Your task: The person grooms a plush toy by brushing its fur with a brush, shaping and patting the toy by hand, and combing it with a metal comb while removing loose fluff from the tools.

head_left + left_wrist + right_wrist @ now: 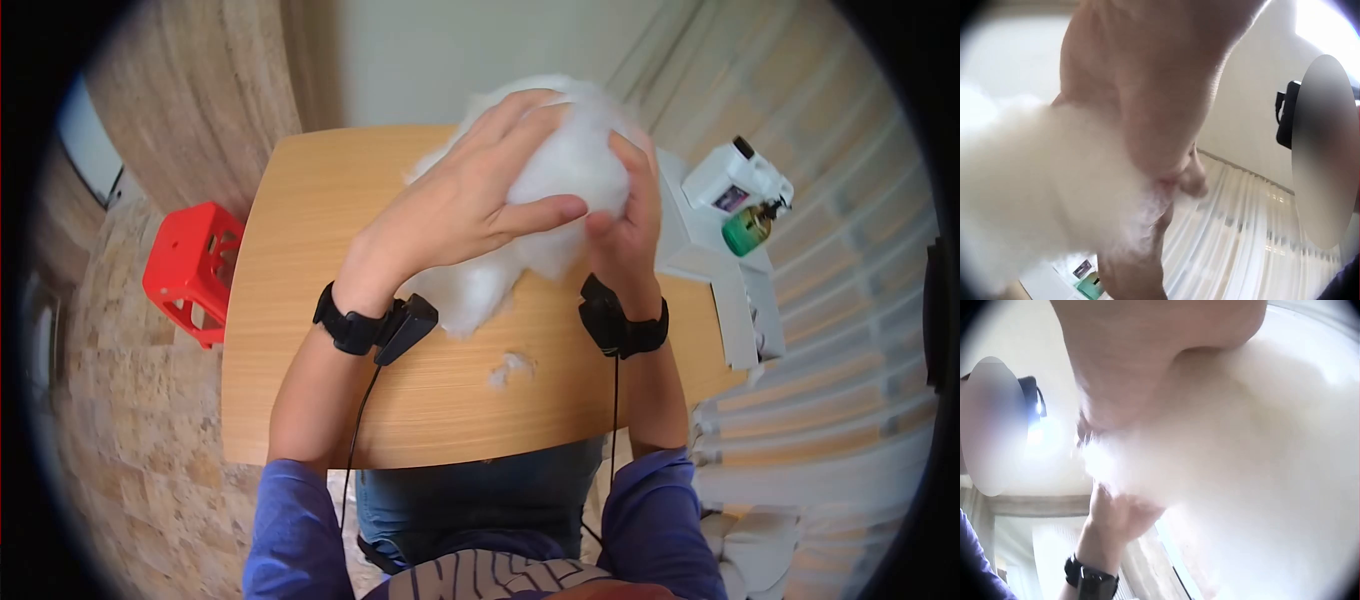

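A big wad of white fluffy stuffing [575, 165] is held between both hands over the far part of the table. My left hand [480, 185] spreads over its left side, thumb pointing right across the near face. From the right, my right hand [637, 195] curls its fingers and thumb round the wad. More stuffing [470, 290] lies on the tabletop below the hands. In the left wrist view the fluff [1041, 187] bulges out under the palm. The right wrist view shows fluff [1229, 487] pressed against the hand, hiding the fingertips.
A few loose tufts [512, 370] lie near the front of the wooden table [320, 250]. On the right, a white jug [735, 178] and a green pump bottle [748, 230] stand on a white surface. A red stool [195, 265] is on the floor at left.
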`<action>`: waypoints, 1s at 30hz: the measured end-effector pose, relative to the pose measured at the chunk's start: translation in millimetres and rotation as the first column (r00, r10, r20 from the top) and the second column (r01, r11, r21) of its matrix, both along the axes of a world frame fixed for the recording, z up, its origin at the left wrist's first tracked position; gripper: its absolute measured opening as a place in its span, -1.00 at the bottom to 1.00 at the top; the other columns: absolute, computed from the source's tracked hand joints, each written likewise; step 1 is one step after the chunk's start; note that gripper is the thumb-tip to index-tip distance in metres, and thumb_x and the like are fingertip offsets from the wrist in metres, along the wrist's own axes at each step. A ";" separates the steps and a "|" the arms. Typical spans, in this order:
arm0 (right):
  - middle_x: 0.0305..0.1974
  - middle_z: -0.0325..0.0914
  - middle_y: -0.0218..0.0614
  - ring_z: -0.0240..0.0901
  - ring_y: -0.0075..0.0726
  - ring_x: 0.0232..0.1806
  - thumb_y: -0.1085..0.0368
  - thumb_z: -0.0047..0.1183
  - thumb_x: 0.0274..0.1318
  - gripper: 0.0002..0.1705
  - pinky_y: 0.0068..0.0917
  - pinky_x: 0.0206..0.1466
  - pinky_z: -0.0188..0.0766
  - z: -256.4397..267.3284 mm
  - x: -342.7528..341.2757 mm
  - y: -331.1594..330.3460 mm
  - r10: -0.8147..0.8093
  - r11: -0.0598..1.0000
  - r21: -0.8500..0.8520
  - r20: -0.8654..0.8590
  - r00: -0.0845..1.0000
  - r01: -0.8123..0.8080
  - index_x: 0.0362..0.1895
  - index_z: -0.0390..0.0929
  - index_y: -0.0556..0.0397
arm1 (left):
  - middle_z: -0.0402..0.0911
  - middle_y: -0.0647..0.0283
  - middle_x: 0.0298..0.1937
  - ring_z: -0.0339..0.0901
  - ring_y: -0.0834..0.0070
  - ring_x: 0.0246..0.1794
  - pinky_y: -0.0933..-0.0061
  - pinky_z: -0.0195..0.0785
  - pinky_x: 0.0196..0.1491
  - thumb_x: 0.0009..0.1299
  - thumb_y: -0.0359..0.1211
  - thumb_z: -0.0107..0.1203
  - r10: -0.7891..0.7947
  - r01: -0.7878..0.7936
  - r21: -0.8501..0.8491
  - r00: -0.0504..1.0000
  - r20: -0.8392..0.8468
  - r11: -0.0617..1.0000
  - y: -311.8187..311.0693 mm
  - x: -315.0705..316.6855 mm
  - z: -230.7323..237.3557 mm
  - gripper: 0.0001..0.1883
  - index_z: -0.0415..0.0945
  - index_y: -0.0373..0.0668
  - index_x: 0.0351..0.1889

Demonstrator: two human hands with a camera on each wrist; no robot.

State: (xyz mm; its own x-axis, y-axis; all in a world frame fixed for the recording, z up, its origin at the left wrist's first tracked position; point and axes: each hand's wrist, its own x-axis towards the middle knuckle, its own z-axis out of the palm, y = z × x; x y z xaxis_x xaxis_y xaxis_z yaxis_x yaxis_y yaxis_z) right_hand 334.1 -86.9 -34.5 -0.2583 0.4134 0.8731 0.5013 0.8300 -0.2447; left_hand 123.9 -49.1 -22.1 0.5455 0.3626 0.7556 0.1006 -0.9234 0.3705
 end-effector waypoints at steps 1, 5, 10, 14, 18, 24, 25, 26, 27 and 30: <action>0.36 0.39 0.05 0.31 0.22 0.44 0.13 0.45 0.05 -0.32 -0.01 0.39 0.33 4.1 -0.9 8.6 -0.004 0.995 0.096 0.000 1.000 0.004 0.21 0.48 0.09 | 0.27 -0.11 0.48 0.24 -0.08 0.49 0.15 0.14 0.49 0.42 -0.17 0.24 -0.023 0.022 0.022 0.999 0.046 1.000 4.0 1.3 -2.3 -0.24 0.20 -0.26 0.50; 0.08 0.68 -0.18 0.51 0.10 0.28 0.35 0.18 0.26 -0.81 -0.01 0.40 0.32 21.7 -30.9 13.2 -0.047 0.966 0.256 0.077 0.996 0.026 -0.06 0.65 0.09 | 0.54 -0.06 0.20 0.46 0.01 0.25 0.18 0.32 0.29 0.49 -0.25 0.08 -0.056 0.074 -0.034 0.923 0.381 0.997 14.0 15.2 -20.5 -0.48 0.35 -0.26 0.36; -0.15 0.71 -0.38 0.60 -0.23 0.12 0.41 0.25 -0.05 -0.84 -0.16 0.30 0.37 26.3 -77.4 -22.6 -0.060 0.980 0.199 0.371 0.927 -0.017 -0.29 0.70 0.04 | 0.64 0.09 0.09 0.53 0.28 0.11 0.31 0.36 0.20 0.50 -0.24 -0.11 -0.109 0.315 -0.354 0.862 0.496 0.881 24.9 7.3 -26.1 -0.55 0.47 -0.26 0.27; -0.39 0.58 -0.40 0.59 -0.26 -0.18 0.32 0.30 -0.01 -0.89 -0.27 0.24 0.40 7.3 -79.4 -25.5 0.253 0.967 -0.102 0.456 0.853 -0.232 -0.43 0.61 0.03 | 0.65 0.12 0.09 0.55 0.41 0.01 0.39 0.40 0.11 0.55 -0.18 -0.21 0.087 0.158 -0.426 0.862 0.500 0.891 33.2 2.7 -33.5 -0.53 0.56 -0.32 0.15; -0.40 0.57 -0.35 0.58 -0.22 -0.27 0.31 0.30 0.01 -0.85 -0.29 0.03 0.52 23.3 -45.9 -42.0 0.596 0.797 -0.428 0.451 0.664 -0.426 -0.45 0.59 0.07 | 0.66 0.14 0.04 0.54 0.44 -0.01 0.40 0.41 0.09 0.64 -0.11 -0.24 0.042 0.132 -0.383 0.910 0.413 0.914 65.4 0.4 -48.9 -0.48 0.56 -0.38 0.13; -0.09 0.66 -0.26 0.64 -0.12 -0.05 0.30 0.49 -0.29 -0.48 -0.30 0.07 0.52 51.6 21.9 -44.0 0.156 0.985 0.050 0.172 0.973 -0.167 -0.10 0.67 0.02 | 0.50 0.00 0.31 0.46 0.29 0.27 0.27 0.32 0.32 0.64 0.12 -0.23 0.041 0.109 -0.310 0.897 0.440 0.944 31.8 30.2 -29.3 -0.31 0.37 -0.33 0.36; 0.00 0.64 -0.23 0.63 -0.11 0.02 0.30 0.52 -0.35 -0.37 -0.29 0.11 0.52 57.5 33.7 -44.7 -0.099 0.993 0.085 0.220 0.970 0.082 -0.02 0.66 0.00 | 0.40 -0.07 0.43 0.39 0.22 0.39 0.20 0.27 0.41 0.60 0.20 -0.20 0.039 0.239 -0.389 0.809 0.586 0.889 14.3 43.5 -21.6 -0.22 0.27 -0.31 0.46; 0.00 0.64 -0.23 0.63 -0.11 0.02 0.30 0.52 -0.35 -0.37 -0.29 0.11 0.52 55.5 35.1 -35.3 -0.110 0.992 0.087 0.211 0.971 0.094 -0.02 0.66 0.00 | 0.40 -0.07 0.43 0.39 0.22 0.39 0.20 0.27 0.41 0.60 0.20 -0.20 0.028 0.246 -0.389 0.815 0.579 0.888 10.8 44.5 -21.9 -0.22 0.27 -0.31 0.46; 0.05 0.61 -0.23 0.59 -0.09 0.09 0.27 0.54 -0.37 -0.32 -0.26 0.13 0.51 50.2 31.2 -20.3 0.021 0.997 0.068 0.152 0.988 -0.031 0.01 0.64 -0.01 | 0.30 -0.12 0.49 0.31 0.15 0.46 0.12 0.20 0.46 0.52 0.29 -0.15 -0.026 0.274 -0.389 0.844 0.536 0.880 9.7 43.2 -24.0 -0.10 0.18 -0.30 0.51; 0.13 0.56 -0.25 0.52 -0.05 0.18 0.23 0.55 -0.38 -0.29 -0.22 0.15 0.49 28.4 20.2 -7.2 0.115 0.993 -0.009 0.114 0.987 -0.115 0.03 0.63 -0.02 | 0.23 -0.11 0.52 0.26 0.09 0.50 0.05 0.19 0.49 0.41 0.38 -0.07 -0.090 0.324 -0.403 0.861 0.500 0.856 1.2 52.7 -29.7 0.04 0.05 -0.24 0.59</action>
State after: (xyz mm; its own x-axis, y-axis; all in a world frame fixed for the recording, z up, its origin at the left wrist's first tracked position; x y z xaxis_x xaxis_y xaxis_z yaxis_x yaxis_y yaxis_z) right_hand 354.3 -94.1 -6.1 -0.4019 0.3769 0.8345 0.4274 0.8832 -0.1931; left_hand 176.7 -47.9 -51.8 0.2917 0.6459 0.7055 -0.3574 -0.6105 0.7068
